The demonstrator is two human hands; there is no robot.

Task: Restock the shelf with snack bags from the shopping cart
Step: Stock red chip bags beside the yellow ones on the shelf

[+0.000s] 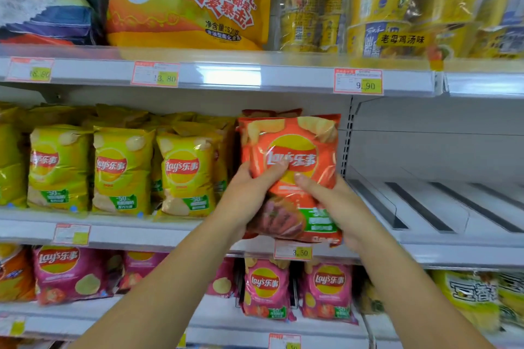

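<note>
- The red snack bag (295, 150) is upright, long axis vertical, held in front of the middle shelf (141, 231) at the right end of its row. Its lower edge overhangs the front rail above a price tag (293, 251).
- The 2 hands share the grip. The left hand (249, 195) clasps the lower left edge and the right hand (337, 204) the lower right. Each has 1 thumb across the front, with the fingers wrapped behind, out of sight.
- The slot lies straight ahead of both hands, equally near to each. The top of another red bag (269, 113) shows just behind.
- Room is tight sideways. The yellow-green bags (187, 173) sit just beside on the left and the slotted upright (346, 144) on the right. There is spare height above.
- The bag probably needs pushing back and down until its base rests on the shelf.
- The shopping cart is not in view.
</note>
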